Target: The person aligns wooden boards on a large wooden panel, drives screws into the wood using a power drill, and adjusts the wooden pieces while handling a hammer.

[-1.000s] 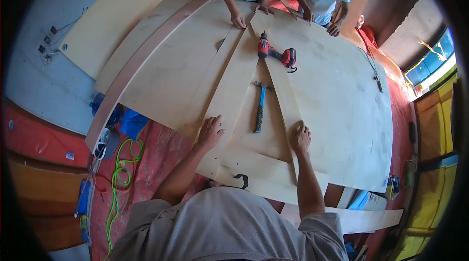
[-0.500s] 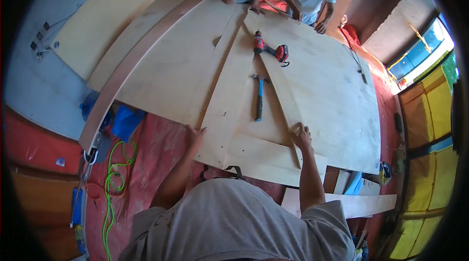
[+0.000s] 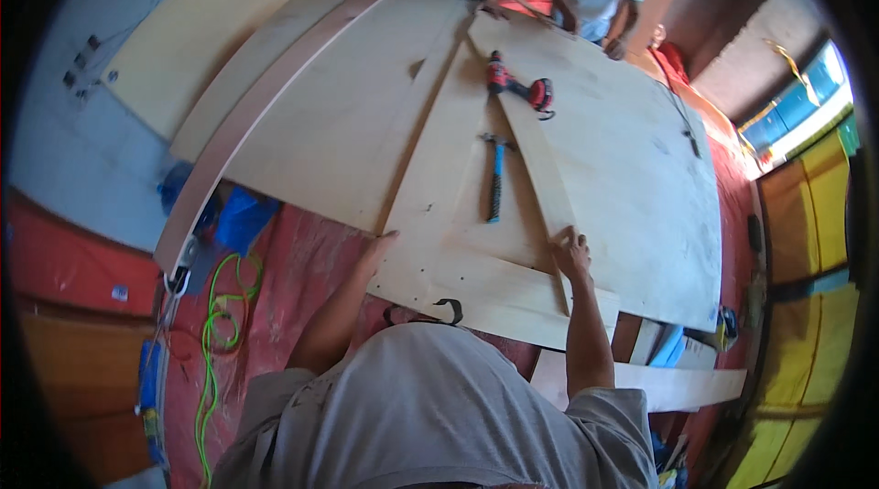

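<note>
While the left hand (image 3: 374, 254) and right hand (image 3: 573, 255) rest half-curled fingers on the wide board (image 3: 432, 168) and narrow strip (image 3: 537, 159), grip unclear, shoving the strip could dislodge the drill (image 3: 518, 88).

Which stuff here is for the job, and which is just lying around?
Probably for the job:
left board, touched by the left hand
right board, touched by the right hand
drill
hammer

Seemingly lying about:
green cord
blue plastic
</note>
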